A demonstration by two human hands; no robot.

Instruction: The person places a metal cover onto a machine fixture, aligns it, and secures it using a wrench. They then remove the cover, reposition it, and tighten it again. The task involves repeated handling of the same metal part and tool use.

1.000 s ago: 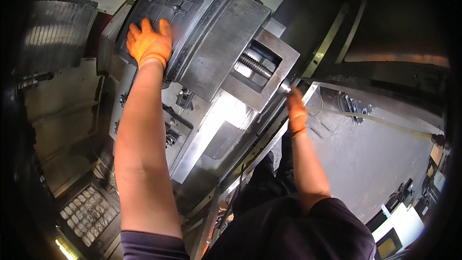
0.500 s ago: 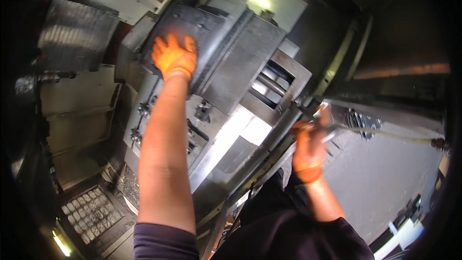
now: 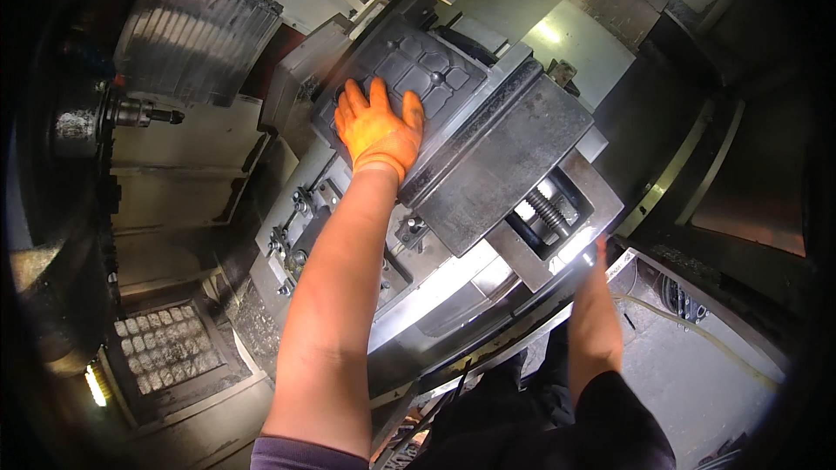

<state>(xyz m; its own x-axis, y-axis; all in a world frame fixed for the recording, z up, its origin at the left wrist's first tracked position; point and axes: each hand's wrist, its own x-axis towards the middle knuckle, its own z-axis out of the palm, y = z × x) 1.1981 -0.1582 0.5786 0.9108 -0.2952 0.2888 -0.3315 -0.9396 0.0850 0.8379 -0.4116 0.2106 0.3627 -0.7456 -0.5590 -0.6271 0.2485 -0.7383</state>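
My left hand [image 3: 380, 129], in an orange glove, lies with fingers spread on a dark metal plate [image 3: 418, 65] patterned with raised ribs. The plate sits against the jaw of a large machine vise [image 3: 514, 157]. A threaded vise screw [image 3: 547, 212] shows in the frame at the vise's near right end. Beside that end is my right hand [image 3: 600, 252], mostly lost in glare and blur; its fingers cannot be made out, nor anything in them.
A machine spindle with a tool [image 3: 148, 112] stands at the left. Several clamps and bolts [image 3: 300, 200] sit on the machine table left of my arm. A grid-like grate [image 3: 165, 348] lies at lower left. A hose [image 3: 697, 331] and a grey panel [image 3: 662, 392] are at right.
The view has shifted, so the vise sits further right and lower. My left hand stays on the plate. My right hand has moved up to the vise's screw end.
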